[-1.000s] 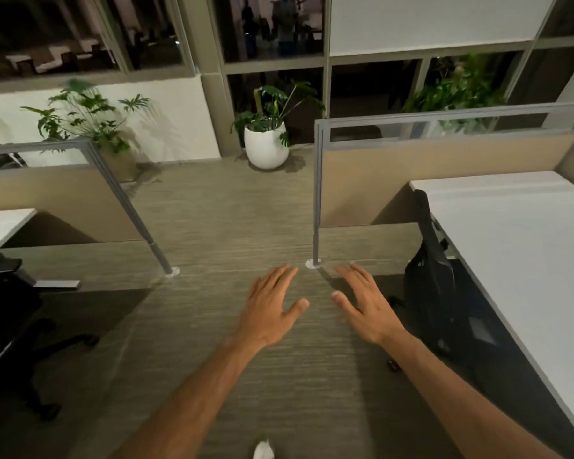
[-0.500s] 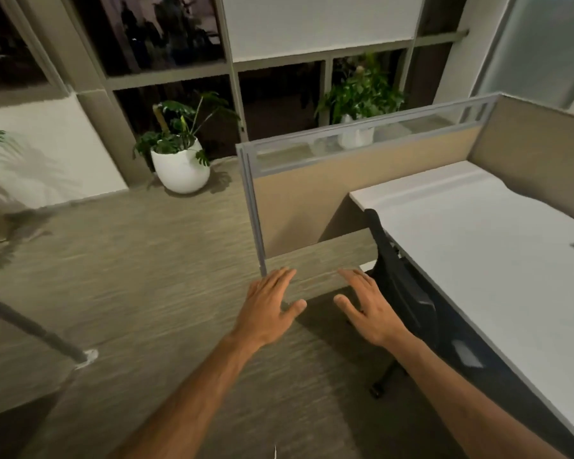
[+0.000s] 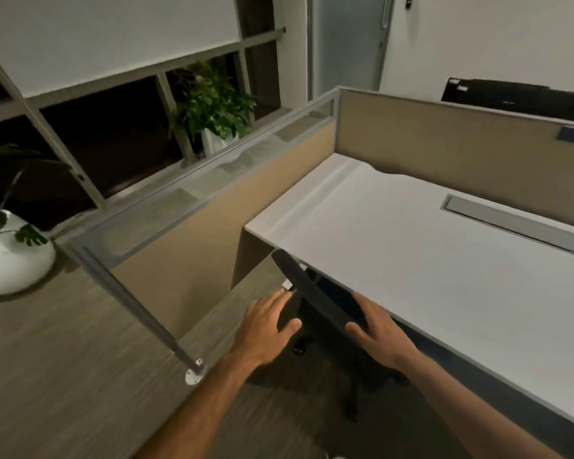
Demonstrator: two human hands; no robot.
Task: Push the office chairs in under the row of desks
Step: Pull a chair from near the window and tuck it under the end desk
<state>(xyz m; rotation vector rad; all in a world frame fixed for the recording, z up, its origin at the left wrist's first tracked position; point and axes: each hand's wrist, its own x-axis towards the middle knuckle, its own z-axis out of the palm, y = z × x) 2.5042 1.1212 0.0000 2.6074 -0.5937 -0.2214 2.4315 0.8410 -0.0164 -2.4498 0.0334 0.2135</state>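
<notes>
A black office chair (image 3: 315, 303) stands against the front edge of a white desk (image 3: 428, 260), its seat under the desktop and its backrest top showing along the edge. My left hand (image 3: 265, 326) hovers flat, fingers spread, at the left side of the backrest. My right hand (image 3: 378, 329) is spread over the backrest's right side, close to the desk edge. Whether either palm touches the chair is unclear. Neither hand holds anything.
A tan partition with a glass top strip (image 3: 196, 193) runs left of the desk, on a metal post with a floor plate (image 3: 193, 376). A second partition (image 3: 461, 144) backs the desk. A white planter (image 3: 10, 263) sits at far left. A cable tray (image 3: 511, 226) is set in the desktop.
The view has swung right and closer to the desk. Both hands, which were held out over the floor, are now over the chair's backrest.
</notes>
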